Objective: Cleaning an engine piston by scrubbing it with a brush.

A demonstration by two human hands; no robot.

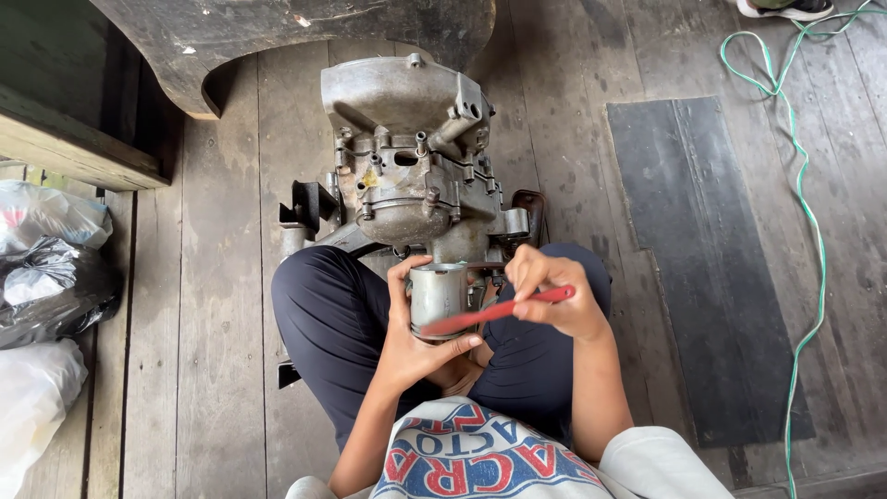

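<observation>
Left hand (416,337) grips metal cylinder (437,294); right hand (550,296) pinches red brush (499,310) against it. Risk: cylinder likely slips onto lap or engine (407,157) if scrubbing jolts grip.

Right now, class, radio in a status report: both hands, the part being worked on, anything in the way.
Left hand gripping metal piston. Right hand holding red-handled tool against it. Engine block on plank floor just ahead; nothing between the hands.
</observation>
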